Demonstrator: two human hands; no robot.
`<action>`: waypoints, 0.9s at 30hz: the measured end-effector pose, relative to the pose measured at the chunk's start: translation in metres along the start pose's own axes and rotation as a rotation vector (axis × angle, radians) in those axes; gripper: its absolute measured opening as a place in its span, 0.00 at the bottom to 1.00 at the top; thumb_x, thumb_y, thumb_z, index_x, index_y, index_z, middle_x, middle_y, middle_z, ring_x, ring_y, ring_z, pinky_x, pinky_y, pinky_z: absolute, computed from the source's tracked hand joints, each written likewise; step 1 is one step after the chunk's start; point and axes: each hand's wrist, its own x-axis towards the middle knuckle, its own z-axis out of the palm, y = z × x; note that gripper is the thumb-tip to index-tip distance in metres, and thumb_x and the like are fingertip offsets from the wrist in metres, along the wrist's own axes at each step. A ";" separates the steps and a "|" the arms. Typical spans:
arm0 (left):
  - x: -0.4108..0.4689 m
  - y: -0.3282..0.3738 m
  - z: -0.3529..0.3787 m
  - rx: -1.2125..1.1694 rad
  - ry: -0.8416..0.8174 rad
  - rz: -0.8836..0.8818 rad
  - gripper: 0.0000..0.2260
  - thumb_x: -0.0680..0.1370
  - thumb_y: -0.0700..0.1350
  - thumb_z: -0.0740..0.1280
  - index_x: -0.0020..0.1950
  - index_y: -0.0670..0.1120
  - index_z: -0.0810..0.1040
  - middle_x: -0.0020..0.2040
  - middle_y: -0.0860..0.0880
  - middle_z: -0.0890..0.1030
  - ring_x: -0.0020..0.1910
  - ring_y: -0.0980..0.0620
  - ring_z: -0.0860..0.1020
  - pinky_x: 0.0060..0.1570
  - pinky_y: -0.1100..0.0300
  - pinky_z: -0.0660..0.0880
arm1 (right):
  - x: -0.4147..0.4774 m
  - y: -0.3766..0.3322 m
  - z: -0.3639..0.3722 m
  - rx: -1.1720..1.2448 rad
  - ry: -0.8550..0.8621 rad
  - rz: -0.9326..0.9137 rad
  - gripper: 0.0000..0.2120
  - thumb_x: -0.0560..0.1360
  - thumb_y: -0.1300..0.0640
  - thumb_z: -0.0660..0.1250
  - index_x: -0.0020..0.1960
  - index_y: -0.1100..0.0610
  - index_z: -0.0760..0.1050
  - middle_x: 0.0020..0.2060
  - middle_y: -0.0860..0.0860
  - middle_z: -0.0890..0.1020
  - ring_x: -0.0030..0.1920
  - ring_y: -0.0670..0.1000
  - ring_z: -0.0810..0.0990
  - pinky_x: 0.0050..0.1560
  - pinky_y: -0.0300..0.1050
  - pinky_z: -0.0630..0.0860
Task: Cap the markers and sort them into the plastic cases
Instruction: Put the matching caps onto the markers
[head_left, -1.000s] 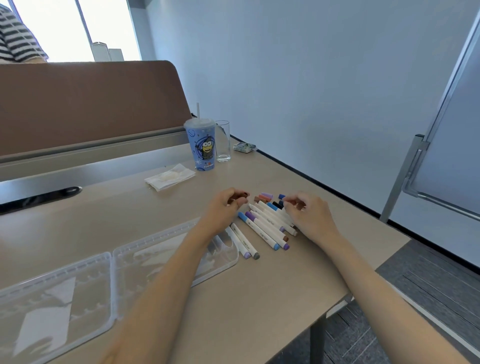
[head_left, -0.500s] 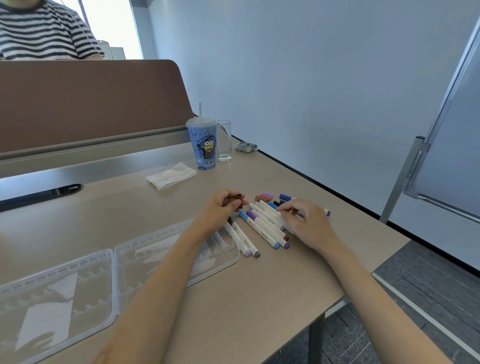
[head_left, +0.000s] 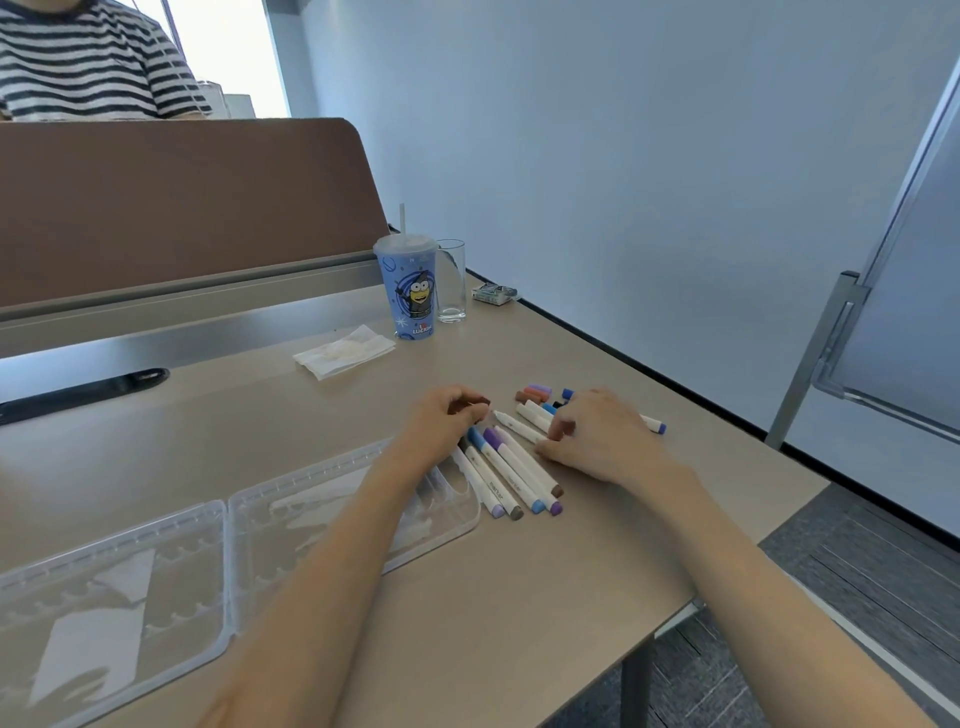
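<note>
Slid right hand (head_left: 602, 436) nearer along the marker pile (head_left: 514, 478) (just beside the plastic cases (head_left: 249, 525) on the tabletop (head_left: 571, 571)), now pinching an uncapped white marker (head_left: 519, 427); left hand (head_left: 447, 421) gripping a brown cap (head_left: 475, 404). Risks smearing ink if cap meets tip crooked.

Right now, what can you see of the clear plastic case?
The clear plastic case lies open and flat on the tan table, its two hinged halves side by side. Scalloped ridges line each half. The left forearm crosses over the right half, whose corner sits beside the markers; none are inside.
</note>
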 end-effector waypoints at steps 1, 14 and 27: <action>0.001 -0.001 0.000 0.019 0.004 0.001 0.10 0.80 0.44 0.64 0.60 0.46 0.79 0.52 0.51 0.79 0.49 0.55 0.76 0.42 0.71 0.69 | 0.000 -0.002 -0.002 -0.006 0.008 0.003 0.12 0.72 0.39 0.67 0.45 0.46 0.82 0.42 0.44 0.77 0.48 0.47 0.71 0.49 0.44 0.73; 0.041 0.017 0.001 0.413 -0.244 0.014 0.12 0.80 0.43 0.64 0.63 0.46 0.78 0.60 0.46 0.79 0.52 0.53 0.73 0.52 0.61 0.69 | -0.018 0.042 -0.023 0.946 0.149 0.347 0.18 0.70 0.45 0.69 0.29 0.56 0.77 0.31 0.54 0.73 0.35 0.50 0.70 0.40 0.45 0.67; 0.090 0.057 0.044 0.690 -0.303 0.167 0.12 0.80 0.48 0.63 0.60 0.46 0.79 0.55 0.47 0.80 0.47 0.53 0.74 0.46 0.60 0.69 | -0.019 0.070 -0.022 0.909 0.180 0.271 0.09 0.74 0.49 0.71 0.39 0.52 0.85 0.32 0.42 0.83 0.38 0.42 0.78 0.42 0.37 0.73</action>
